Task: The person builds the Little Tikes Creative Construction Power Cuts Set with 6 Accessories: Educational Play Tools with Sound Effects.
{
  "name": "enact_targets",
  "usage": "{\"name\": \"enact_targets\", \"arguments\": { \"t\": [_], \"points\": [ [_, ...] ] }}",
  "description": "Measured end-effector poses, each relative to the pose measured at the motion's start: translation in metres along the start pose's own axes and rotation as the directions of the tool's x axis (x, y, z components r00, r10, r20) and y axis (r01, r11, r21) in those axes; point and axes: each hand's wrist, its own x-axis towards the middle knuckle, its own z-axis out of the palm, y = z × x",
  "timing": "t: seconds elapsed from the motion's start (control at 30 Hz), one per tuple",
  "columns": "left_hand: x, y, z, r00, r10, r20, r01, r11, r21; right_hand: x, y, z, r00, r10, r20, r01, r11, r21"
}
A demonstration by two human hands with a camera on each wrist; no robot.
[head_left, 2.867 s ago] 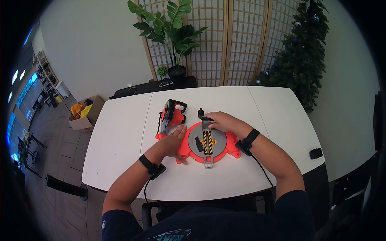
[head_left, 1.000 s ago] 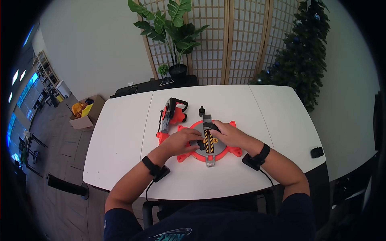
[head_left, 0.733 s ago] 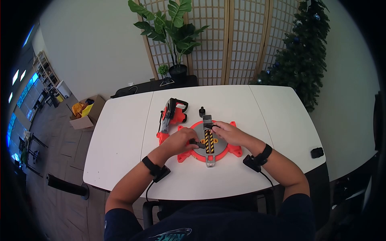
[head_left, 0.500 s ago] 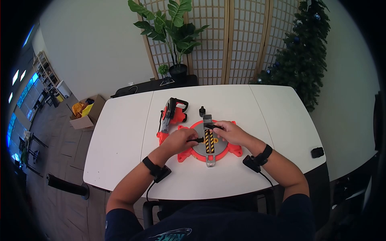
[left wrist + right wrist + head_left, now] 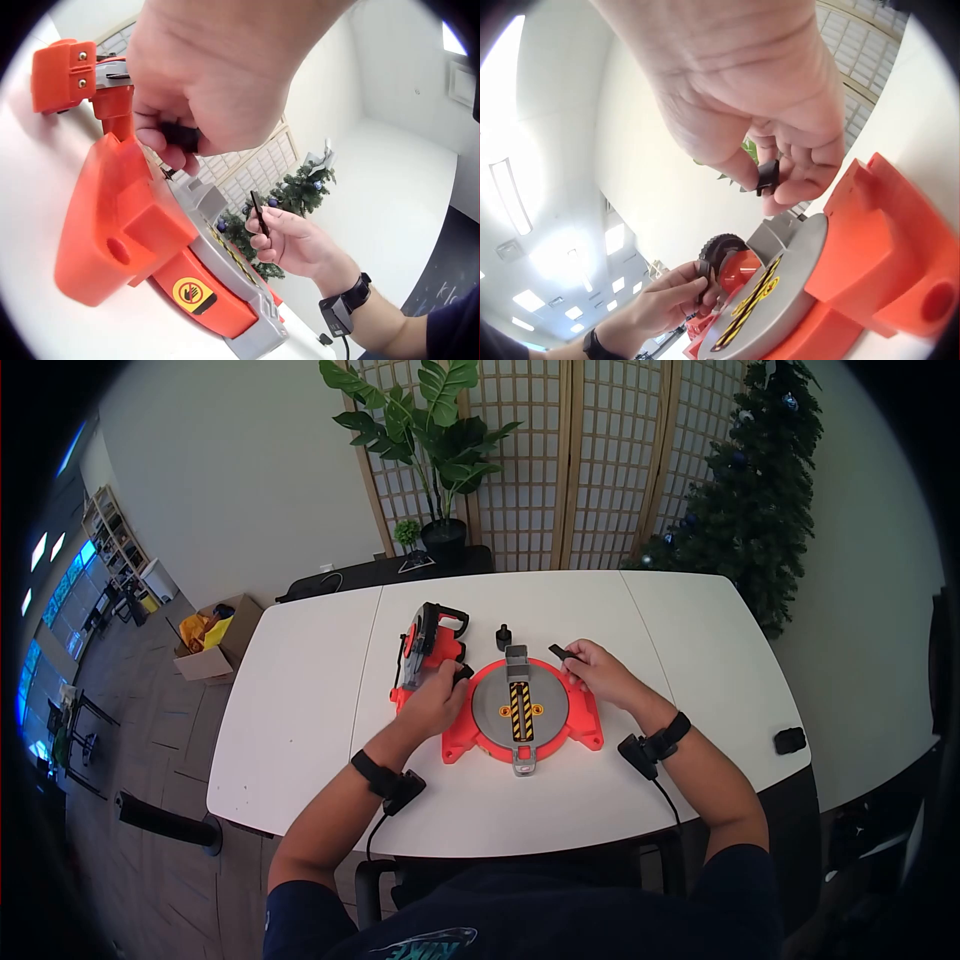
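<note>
In the head view, a red toy saw base with a round grey turntable sits on the table before me. A black-and-yellow striped strip runs down the turntable's middle. My left hand pinches a small black plastic piece at the base's left side. My right hand pinches another flat black piece between thumb and fingers, beyond the turntable's right back edge. The red and black toy saw head stands just behind my left hand, which partly hides it.
A small black knob-like part stands behind the base on the white table. A black object lies near the table's right edge. On the floor at left is a cardboard box; a potted plant stands behind the table.
Both hands have moved off the turntable and apart, each carrying a black piece that was on it. The left went left, the right went right and back. The base is bare of them.
</note>
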Motion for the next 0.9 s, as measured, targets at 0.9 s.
{"name": "enact_targets", "arguments": {
  "t": [0.9],
  "points": [
    [-0.012, 0.025, -0.012, 0.964, 0.094, 0.247, -0.115, 0.990, 0.075, -0.031, -0.015, 0.000, 0.911, -0.231, 0.343, 0.408, 0.638, -0.654]
  ]
}}
